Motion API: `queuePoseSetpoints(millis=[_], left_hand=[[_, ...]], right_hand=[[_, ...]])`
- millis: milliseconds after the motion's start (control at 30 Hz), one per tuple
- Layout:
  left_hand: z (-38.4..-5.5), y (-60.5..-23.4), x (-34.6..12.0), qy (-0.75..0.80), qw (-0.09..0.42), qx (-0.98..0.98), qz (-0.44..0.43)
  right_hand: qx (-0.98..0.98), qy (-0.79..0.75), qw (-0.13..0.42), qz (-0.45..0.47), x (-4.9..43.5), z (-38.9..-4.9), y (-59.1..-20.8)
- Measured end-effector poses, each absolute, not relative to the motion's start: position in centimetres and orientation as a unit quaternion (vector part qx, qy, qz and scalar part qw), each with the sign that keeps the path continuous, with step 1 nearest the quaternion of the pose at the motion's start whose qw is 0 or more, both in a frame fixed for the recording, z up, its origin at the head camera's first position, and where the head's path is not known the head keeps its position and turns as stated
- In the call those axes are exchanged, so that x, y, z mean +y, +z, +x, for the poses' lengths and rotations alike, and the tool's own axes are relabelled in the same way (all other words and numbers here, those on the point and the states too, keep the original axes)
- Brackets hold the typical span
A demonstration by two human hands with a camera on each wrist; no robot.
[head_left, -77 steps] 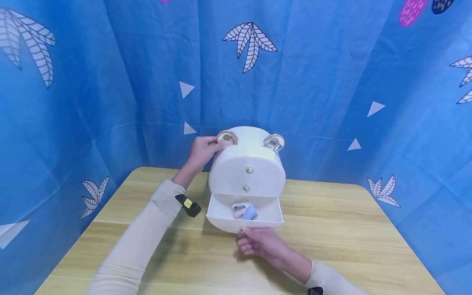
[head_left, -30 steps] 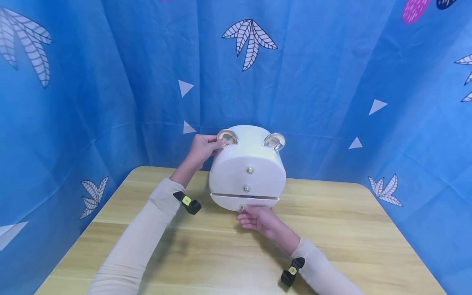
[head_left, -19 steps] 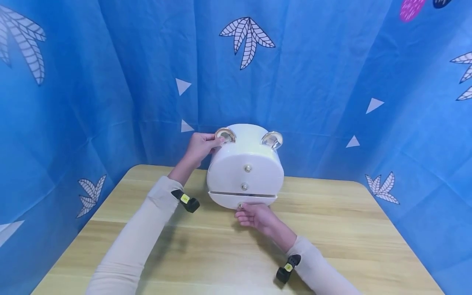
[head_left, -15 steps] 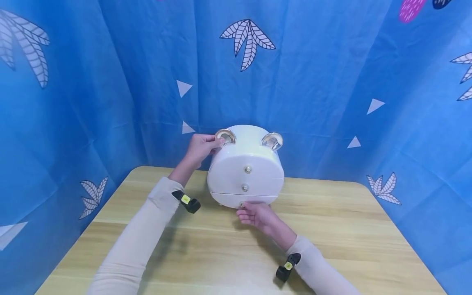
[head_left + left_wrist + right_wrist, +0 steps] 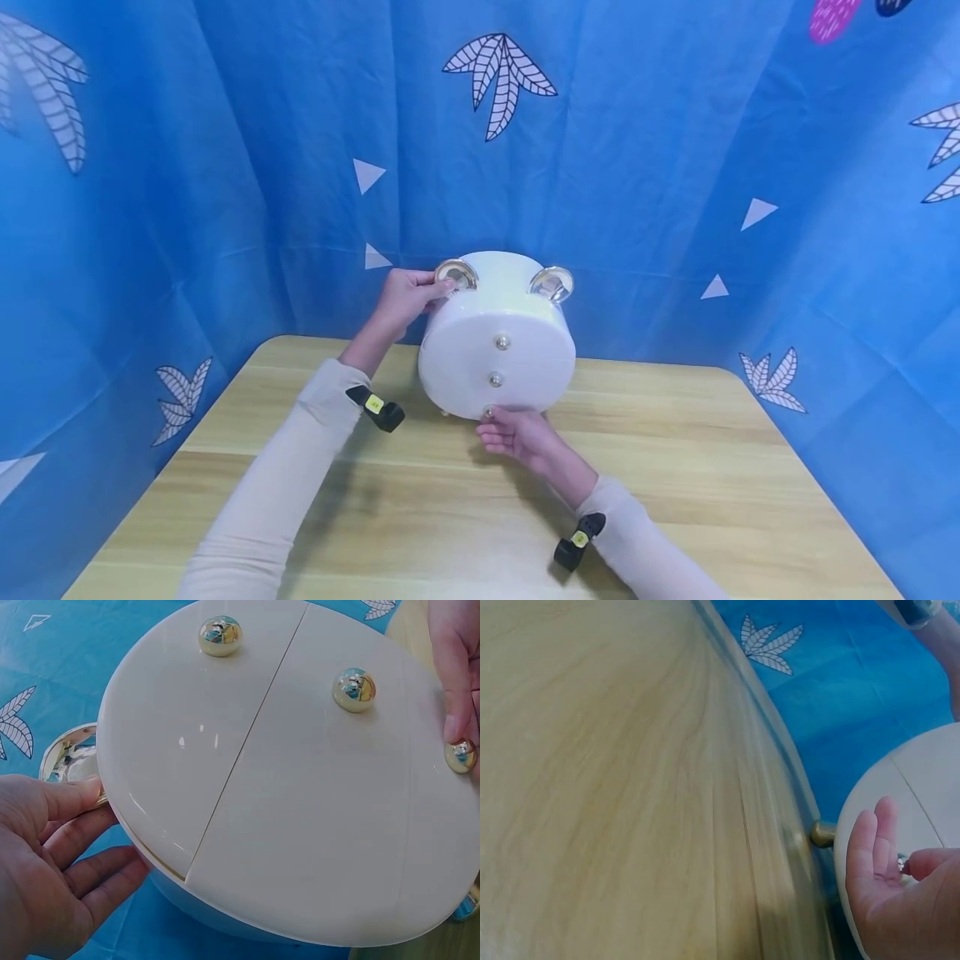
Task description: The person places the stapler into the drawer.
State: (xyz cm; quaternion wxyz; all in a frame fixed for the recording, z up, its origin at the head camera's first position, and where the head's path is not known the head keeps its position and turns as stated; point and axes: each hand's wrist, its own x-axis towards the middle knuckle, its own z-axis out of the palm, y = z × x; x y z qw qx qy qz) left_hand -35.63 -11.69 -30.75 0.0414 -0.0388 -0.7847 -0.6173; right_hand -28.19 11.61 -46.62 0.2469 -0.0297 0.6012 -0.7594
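Note:
A white oval drawer box (image 5: 461,358) with two shiny gold ears stands at the back of the table. My left hand (image 5: 403,302) pinches its left ear (image 5: 71,754) between thumb and fingers. At the lower front, my right hand (image 5: 521,437) has thumb and forefinger on the gold bottom knob (image 5: 460,755), the other fingers held loosely away. The bottom drawer sits flush with the front, and its contents are hidden. Two more round gold knobs show above it, the top knob (image 5: 220,636) and the middle knob (image 5: 354,690).
The wooden table (image 5: 420,517) spreads out in front of the box. A blue curtain (image 5: 637,167) with leaf prints hangs close behind and along both sides. A small gold foot (image 5: 823,834) shows under the box in the right wrist view.
The bottom drawer, pulled out earlier with pink, blue and white small items in it, has slid back into the box. My right hand moved inward with its knob; my left stayed on the ear.

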Motion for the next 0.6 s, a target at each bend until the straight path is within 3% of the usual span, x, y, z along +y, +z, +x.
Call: queuePoseSetpoints(millis=[600], left_hand=[[-35.67, -30.87, -12.02, -0.610, 0.044, -0.790, -0.045]], right_hand=[[0.614, -0.749, 0.247, -0.037, 11.27, -28.31, -46.80]])
